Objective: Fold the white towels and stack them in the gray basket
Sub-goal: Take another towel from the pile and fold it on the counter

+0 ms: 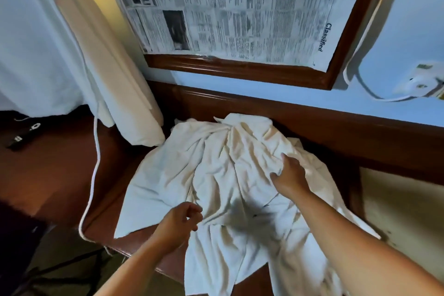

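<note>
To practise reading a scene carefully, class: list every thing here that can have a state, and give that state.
white towels: unfolded, crumpled in a heap on the wooden table.
right hand: grips a bunch of towel.
left hand: loosely curled, holds nothing.
newspaper: spread flat inside the wooden frame.
gray basket: not in view.
</note>
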Action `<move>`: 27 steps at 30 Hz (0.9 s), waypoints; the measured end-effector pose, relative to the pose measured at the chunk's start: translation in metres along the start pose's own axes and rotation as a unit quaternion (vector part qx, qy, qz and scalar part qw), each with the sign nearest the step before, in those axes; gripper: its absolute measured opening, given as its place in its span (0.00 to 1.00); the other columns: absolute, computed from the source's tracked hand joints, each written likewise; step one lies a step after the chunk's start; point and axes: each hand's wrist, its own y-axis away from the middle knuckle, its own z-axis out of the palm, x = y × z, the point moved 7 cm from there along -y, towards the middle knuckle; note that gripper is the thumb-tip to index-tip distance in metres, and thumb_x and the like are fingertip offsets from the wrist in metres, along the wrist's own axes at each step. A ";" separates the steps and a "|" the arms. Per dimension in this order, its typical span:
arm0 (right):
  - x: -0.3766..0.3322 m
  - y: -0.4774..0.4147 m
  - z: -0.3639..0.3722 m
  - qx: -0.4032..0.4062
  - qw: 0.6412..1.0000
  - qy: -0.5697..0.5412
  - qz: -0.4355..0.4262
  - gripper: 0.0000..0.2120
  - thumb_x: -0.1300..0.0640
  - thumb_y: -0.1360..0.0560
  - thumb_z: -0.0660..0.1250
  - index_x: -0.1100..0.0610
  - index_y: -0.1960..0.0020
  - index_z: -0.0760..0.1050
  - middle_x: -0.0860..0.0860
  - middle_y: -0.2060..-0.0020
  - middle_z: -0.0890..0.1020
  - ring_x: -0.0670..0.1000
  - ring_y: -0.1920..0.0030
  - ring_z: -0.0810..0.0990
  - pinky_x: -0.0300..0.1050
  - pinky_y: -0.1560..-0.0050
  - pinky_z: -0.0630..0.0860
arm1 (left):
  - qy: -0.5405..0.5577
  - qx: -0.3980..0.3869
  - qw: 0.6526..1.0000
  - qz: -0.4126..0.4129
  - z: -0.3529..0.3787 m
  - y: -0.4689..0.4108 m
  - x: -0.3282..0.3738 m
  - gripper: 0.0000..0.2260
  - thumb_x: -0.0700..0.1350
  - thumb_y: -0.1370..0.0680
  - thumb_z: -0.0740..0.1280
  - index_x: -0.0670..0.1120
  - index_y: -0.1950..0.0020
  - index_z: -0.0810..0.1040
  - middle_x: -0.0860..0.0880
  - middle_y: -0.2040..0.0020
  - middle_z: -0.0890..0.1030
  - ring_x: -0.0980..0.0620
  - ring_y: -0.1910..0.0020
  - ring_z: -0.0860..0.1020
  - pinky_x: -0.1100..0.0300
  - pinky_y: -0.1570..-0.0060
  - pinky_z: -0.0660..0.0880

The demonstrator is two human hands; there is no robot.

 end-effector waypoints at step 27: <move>0.019 0.210 -0.086 0.053 0.949 -0.281 -0.134 0.10 0.63 0.31 0.55 0.54 0.69 0.64 0.44 0.74 0.65 0.42 0.70 0.64 0.39 0.68 0.59 | -0.341 -0.109 0.843 0.403 0.124 0.035 0.106 0.17 0.44 0.31 0.62 0.56 0.43 0.76 0.56 0.54 0.72 0.51 0.52 0.68 0.53 0.53 0.65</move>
